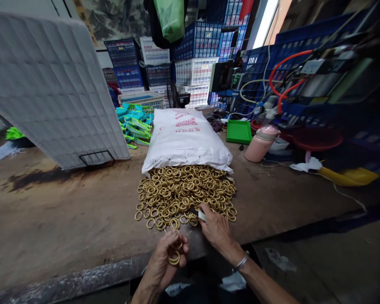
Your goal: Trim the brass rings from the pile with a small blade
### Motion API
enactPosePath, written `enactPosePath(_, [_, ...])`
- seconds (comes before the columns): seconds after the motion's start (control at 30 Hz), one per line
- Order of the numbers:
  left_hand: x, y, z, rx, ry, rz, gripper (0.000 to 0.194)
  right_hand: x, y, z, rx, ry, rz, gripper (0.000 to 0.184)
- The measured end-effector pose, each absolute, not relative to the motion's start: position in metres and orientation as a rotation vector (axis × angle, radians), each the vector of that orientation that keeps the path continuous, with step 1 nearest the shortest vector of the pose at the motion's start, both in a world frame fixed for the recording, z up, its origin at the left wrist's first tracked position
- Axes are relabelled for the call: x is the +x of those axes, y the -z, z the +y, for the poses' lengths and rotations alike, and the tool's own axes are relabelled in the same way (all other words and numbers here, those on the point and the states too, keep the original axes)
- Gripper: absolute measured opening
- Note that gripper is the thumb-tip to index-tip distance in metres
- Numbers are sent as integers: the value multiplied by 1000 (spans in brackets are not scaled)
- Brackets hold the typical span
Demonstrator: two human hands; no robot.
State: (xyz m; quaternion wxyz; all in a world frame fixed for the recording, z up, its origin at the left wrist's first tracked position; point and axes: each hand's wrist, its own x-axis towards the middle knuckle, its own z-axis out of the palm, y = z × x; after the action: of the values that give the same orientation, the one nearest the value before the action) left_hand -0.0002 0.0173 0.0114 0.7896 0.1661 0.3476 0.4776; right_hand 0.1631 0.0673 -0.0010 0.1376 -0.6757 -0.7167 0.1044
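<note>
My left hand (168, 253), at the table's front edge, is curled round a few gold-coloured rings (174, 258). My right hand (215, 228) reaches to the near side of a heap of the same rings (183, 192). Between its fingers is a small object with a white part (202, 215) and a dark end that points into the heap; its exact kind is unclear. Behind the heap lies a full white sack (183, 143) with red print, and rings spread out from under its near end.
To the left a tall pale ribbed panel (50, 93) leans in a wire stand, beside blue and green plastic pieces (134, 122). On the right are a green tray (239, 131), a pink bottle (261, 143) and a machine with orange hoses (313, 80). Stacked crates (196, 71) stand behind.
</note>
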Motion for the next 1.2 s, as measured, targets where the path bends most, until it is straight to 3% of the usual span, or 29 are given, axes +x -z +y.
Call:
enactPosePath(0.57, [12, -7, 33, 484, -955, 846, 29, 165, -1, 71, -1890, -312, -2084, 26])
enactPosePath(0.87, [22, -14, 42, 889, -1032, 1193, 35, 165, 5, 70, -1470, -674, -1902, 23])
enactPosePath(1.07, [26, -16, 48, 971, -1051, 1237, 24, 155, -4, 67, -1372, -887, -1799, 16])
enactPosePath(1.2, [23, -12, 47, 1123, -1153, 1277, 21, 149, -9, 67, -1386, -1091, -1591, 25])
